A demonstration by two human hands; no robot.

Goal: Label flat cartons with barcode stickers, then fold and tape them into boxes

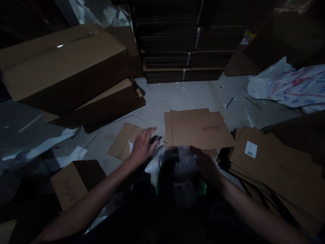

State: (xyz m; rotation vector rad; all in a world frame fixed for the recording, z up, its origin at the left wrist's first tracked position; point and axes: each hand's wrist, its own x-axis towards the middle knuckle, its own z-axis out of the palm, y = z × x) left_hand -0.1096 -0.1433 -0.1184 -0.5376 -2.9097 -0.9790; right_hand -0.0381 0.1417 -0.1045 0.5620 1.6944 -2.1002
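Here, right hand [206,165] holds a printed label strip [187,160]

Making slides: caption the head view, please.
Right hand holding a label strip, left hand open, near flat cardboard on the floor.

Brown cardboard sheets [189,134] bear 1 purple word; far right, a white sack [299,84] shows red and blue print.

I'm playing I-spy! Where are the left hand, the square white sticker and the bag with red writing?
Left hand [140,149]: head view, back
White sticker [251,149]: head view, middle
Bag with red writing [298,84]: head view, printed side
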